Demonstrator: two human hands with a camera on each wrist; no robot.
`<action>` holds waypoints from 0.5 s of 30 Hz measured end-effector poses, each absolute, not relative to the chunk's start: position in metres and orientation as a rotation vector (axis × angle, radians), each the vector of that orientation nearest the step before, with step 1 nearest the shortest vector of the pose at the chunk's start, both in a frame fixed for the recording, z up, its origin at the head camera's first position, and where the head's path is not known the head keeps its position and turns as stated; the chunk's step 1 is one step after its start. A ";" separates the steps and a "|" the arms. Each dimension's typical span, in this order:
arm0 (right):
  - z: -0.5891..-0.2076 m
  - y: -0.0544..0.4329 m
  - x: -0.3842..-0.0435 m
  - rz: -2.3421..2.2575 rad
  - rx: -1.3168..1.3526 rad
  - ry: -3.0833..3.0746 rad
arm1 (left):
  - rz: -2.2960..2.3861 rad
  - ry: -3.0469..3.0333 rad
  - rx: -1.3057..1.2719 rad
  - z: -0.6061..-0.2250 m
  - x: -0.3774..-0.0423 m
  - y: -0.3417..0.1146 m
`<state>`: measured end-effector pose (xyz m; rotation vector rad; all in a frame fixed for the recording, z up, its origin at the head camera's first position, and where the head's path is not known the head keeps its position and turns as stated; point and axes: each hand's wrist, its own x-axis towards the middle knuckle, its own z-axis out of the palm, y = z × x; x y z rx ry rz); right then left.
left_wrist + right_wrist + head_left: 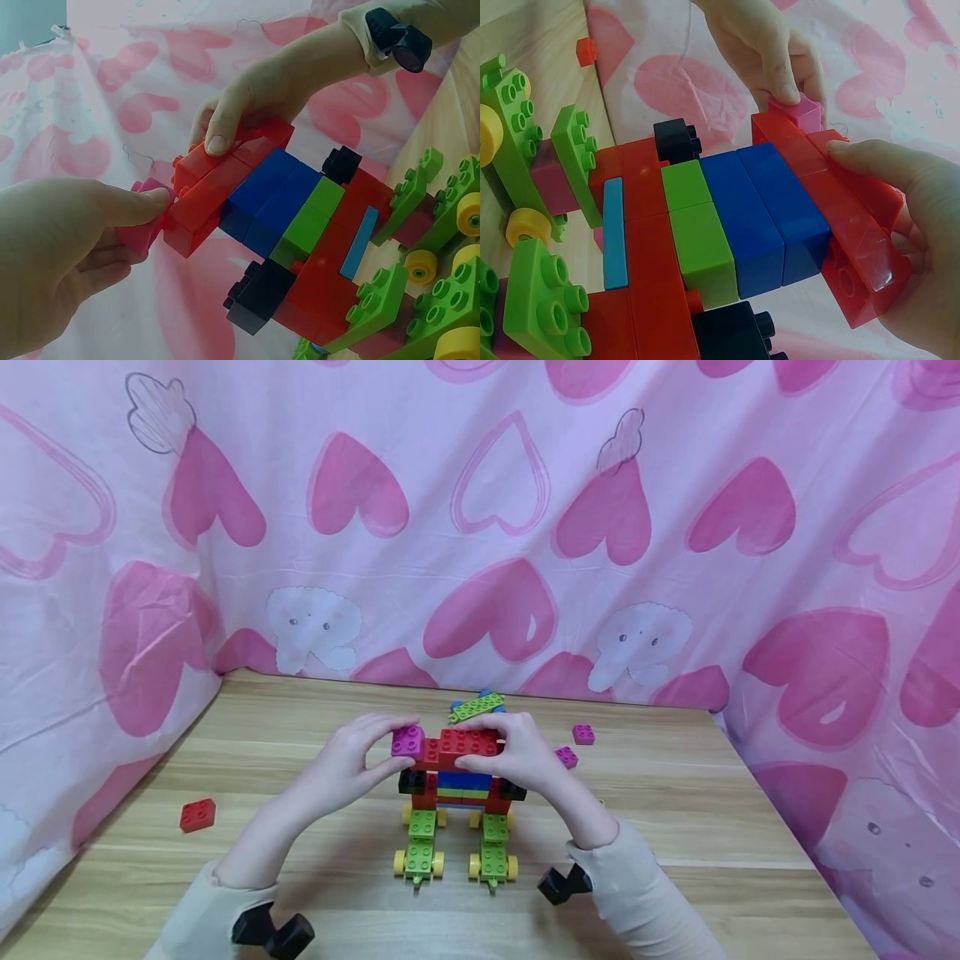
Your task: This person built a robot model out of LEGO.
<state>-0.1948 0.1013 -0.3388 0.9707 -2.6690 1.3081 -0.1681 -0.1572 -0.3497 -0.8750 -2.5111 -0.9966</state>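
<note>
My left hand (347, 758) pinches a magenta toy brick (407, 742) between thumb and fingers, at the left end of the top red layer. A red brick (468, 742) on that layer is gripped by my right hand (517, 750), thumb in front and fingers behind. Below, the built figure has blue bricks (270, 202), lime bricks (697, 232), black side bricks (259, 296) and a light blue strip (615, 232). It stands on two green wheeled bases (420, 856) with yellow wheels.
A loose red brick (197, 815) lies on the wooden table (337, 893) at the left. Two magenta bricks (582, 734) lie right of the figure. Behind it is a lime plate with blue parts (477, 707). A pink heart-print curtain (495, 485) hangs around the table.
</note>
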 end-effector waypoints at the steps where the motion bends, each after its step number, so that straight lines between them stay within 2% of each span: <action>1: -0.339 0.101 -0.195 1.310 0.972 -2.668 | -0.997 -2.513 -0.871 -0.350 -0.168 -0.157; 15: -0.338 0.101 -0.194 1.313 0.987 -2.657 | -0.986 -2.512 -0.919 -0.346 -0.174 -0.158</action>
